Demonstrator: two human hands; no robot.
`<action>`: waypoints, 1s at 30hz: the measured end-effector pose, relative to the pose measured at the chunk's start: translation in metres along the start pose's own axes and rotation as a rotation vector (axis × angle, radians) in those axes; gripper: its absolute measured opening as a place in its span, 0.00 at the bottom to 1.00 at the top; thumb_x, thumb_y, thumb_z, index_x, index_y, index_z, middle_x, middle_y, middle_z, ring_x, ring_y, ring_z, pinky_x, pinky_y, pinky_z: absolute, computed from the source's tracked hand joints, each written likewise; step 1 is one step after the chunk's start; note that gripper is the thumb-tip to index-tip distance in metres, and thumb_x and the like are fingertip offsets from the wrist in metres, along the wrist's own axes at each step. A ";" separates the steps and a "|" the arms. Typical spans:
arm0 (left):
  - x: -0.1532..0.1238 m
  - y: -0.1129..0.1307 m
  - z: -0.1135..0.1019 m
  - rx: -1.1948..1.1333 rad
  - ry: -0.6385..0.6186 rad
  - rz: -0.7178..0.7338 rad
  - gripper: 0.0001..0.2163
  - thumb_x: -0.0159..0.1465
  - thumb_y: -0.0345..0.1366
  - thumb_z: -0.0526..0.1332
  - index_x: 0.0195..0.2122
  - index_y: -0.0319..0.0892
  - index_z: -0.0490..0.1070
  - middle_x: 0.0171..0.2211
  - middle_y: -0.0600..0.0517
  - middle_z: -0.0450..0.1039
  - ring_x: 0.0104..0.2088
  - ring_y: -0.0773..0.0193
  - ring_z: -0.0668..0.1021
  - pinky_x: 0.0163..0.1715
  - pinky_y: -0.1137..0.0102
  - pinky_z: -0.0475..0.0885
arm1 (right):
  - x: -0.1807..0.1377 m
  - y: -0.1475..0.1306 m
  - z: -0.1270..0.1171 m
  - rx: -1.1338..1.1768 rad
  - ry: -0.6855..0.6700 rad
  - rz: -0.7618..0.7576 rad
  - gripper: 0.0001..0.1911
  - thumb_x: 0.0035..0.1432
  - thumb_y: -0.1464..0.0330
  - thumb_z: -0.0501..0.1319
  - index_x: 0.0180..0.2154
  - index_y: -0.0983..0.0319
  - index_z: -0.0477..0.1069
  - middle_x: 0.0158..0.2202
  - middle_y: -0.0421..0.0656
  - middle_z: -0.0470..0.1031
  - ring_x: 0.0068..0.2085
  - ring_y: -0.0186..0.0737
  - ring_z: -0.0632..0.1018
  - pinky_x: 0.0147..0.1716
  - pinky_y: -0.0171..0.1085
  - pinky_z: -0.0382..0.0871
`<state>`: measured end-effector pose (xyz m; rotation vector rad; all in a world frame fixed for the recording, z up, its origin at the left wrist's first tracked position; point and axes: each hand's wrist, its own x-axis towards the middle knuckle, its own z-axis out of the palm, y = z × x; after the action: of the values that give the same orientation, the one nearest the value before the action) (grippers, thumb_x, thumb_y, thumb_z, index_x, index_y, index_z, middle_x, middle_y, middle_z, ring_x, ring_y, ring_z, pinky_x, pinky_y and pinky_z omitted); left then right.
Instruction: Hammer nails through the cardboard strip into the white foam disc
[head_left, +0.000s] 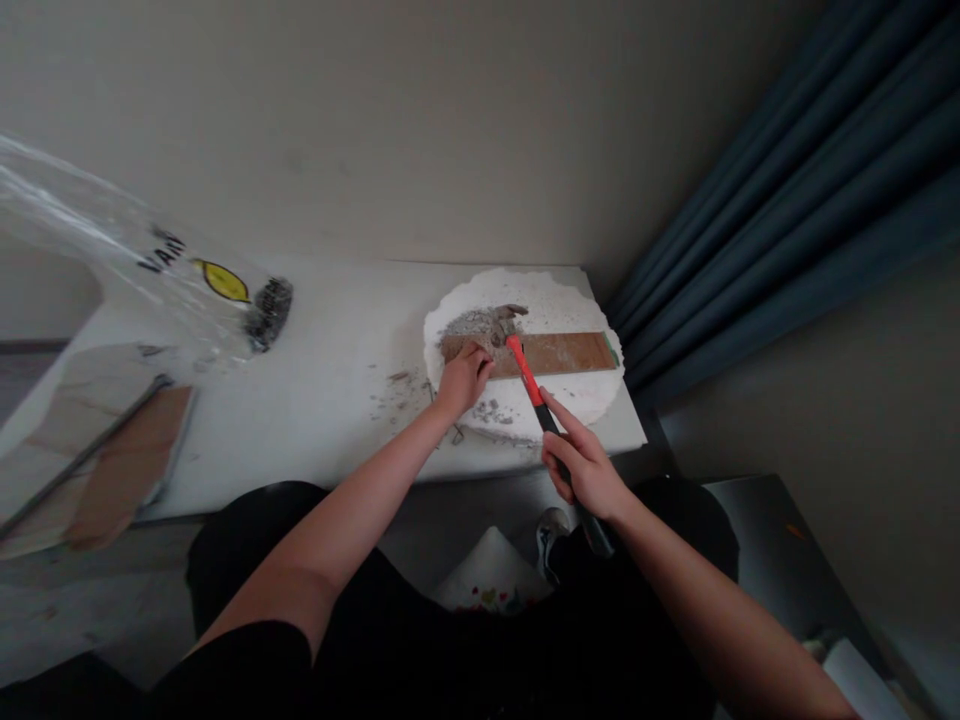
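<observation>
My right hand [581, 465] is wrapped round the black grip of a hammer [529, 378] with a red neck. The hammer's head lies over grey crumbly debris [466, 325] at the left part of a long brown wooden board [574, 353]. At the board's left end, my left hand [463, 380] has its fingers curled and pressed together, close to the hammer head. What they hold, if anything, is hidden. Beneath the board is a white round mat [555, 292] with a scalloped edge, scattered with grey chips.
The white table [345, 400] carries loose chips left of the mat. A clear plastic bag [172, 290] holding dark bits stands at left. Nearby are a metal bar [90, 450] and another brown board [135, 470]. A blue curtain [787, 170] hangs at right.
</observation>
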<state>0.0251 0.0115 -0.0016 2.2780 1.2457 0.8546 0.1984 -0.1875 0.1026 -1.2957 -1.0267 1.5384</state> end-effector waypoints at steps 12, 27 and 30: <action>0.004 -0.023 -0.010 -0.243 -0.011 -0.093 0.22 0.60 0.29 0.64 0.56 0.38 0.66 0.46 0.44 0.74 0.34 0.63 0.78 0.38 0.65 0.77 | -0.002 0.002 0.001 -0.008 0.003 0.005 0.38 0.70 0.63 0.58 0.76 0.51 0.48 0.22 0.30 0.63 0.14 0.27 0.60 0.11 0.28 0.54; 0.007 -0.012 -0.026 -0.050 -0.025 0.014 0.14 0.61 0.27 0.56 0.46 0.39 0.75 0.45 0.44 0.73 0.45 0.55 0.77 0.49 0.60 0.76 | 0.005 0.006 -0.005 -0.028 0.020 0.066 0.40 0.67 0.62 0.60 0.75 0.54 0.50 0.21 0.28 0.63 0.13 0.27 0.61 0.10 0.27 0.53; 0.002 -0.009 -0.037 0.063 -0.085 0.082 0.14 0.65 0.32 0.56 0.48 0.40 0.77 0.50 0.43 0.72 0.47 0.55 0.77 0.51 0.59 0.75 | 0.007 0.000 -0.012 -0.002 0.084 -0.002 0.41 0.65 0.60 0.61 0.75 0.53 0.51 0.24 0.30 0.66 0.13 0.27 0.63 0.11 0.28 0.55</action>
<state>-0.0051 0.0200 0.0207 2.4036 1.1653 0.7477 0.2098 -0.1798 0.0989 -1.3488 -0.9763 1.4698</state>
